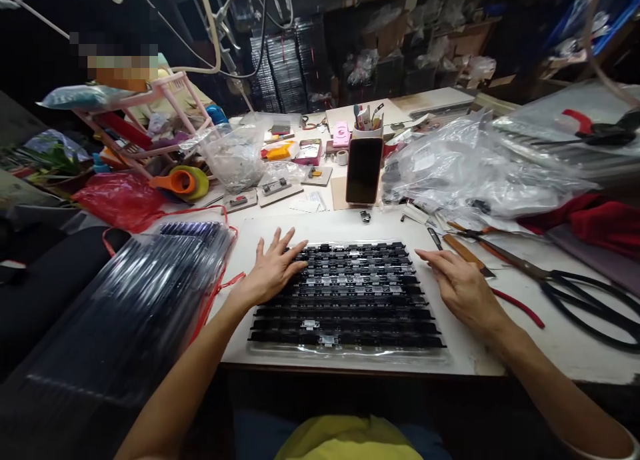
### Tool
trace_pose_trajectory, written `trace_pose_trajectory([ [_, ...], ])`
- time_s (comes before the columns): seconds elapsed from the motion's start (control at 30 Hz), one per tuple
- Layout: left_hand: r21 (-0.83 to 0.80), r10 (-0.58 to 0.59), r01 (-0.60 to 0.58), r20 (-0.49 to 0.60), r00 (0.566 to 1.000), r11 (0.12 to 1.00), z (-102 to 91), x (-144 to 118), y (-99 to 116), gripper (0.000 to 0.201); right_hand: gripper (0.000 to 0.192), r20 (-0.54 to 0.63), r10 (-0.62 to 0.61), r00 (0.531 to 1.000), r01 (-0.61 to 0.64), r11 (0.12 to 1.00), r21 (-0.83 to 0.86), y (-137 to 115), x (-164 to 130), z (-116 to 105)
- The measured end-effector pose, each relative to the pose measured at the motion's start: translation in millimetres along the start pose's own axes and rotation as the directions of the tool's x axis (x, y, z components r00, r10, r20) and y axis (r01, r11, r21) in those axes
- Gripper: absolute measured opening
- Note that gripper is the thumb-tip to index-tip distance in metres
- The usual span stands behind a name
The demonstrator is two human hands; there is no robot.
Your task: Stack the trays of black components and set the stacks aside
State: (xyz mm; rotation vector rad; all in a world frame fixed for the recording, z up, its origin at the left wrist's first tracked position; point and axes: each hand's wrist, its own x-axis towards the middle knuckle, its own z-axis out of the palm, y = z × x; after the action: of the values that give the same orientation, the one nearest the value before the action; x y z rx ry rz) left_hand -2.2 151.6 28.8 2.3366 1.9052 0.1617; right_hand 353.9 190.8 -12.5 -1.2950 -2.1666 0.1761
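A clear plastic tray (350, 355) lies on the white work surface, filled with rows of small black parts (345, 307) that look like connectors; several show light metal faces. My left hand (270, 270) is spread over the tray's upper left corner, fingertips on or just above the end of the back rows. Off the tray's right side, my right hand (463, 283) points leftward with its fingers stretched out. Nothing shows in its grasp, though its underside is hidden. One small metal-and-black piece (365, 217) sits behind the tray.
Stacked filled trays (135, 300) with red string stand at left. A phone (364, 171) is propped behind the work. Large black-handled scissors (575, 293), an orange-brown cutter (465, 252) and a red-handled tool (520, 307) lie right, near crumpled plastic bags (465, 163). Someone sits beyond the pink rack (175, 90).
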Motion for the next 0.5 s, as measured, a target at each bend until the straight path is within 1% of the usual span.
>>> trace_pose_trajectory([
  [0.1, 0.046, 0.087, -0.089, 0.029, 0.996, 0.995, 4.2, 8.3, 14.2, 0.055, 0.036, -0.011, 0.056, 0.998, -0.055, 0.996, 0.076, -5.3, -13.3, 0.4],
  [0.2, 0.08, 0.121, -0.122, 0.025, 0.992, 0.989, 4.5, 10.4, 22.5, 0.055, 0.035, -0.026, 0.099, 0.995, -0.096, 0.989, 0.117, -8.8, -21.8, 1.0],
  [0.33, 0.09, 0.133, -0.132, 0.0, 0.991, 0.987, 4.0, 8.9, 25.8, 0.053, 0.034, -0.047, 0.105, 0.993, -0.096, 0.982, 0.164, -7.8, -24.0, 3.2],
  [0.43, 0.049, 0.125, -0.126, 0.007, 0.992, 0.991, 4.2, 8.7, 24.7, 0.053, 0.033, -0.058, 0.104, 0.993, -0.093, 0.979, 0.181, -7.1, -23.3, 3.1],
  [0.5, 0.005, 0.101, -0.101, -0.011, 0.995, 0.995, 3.4, 4.4, 20.3, 0.053, 0.034, -0.071, 0.099, 0.993, -0.083, 0.976, 0.203, -7.7, -24.3, 0.9],
])
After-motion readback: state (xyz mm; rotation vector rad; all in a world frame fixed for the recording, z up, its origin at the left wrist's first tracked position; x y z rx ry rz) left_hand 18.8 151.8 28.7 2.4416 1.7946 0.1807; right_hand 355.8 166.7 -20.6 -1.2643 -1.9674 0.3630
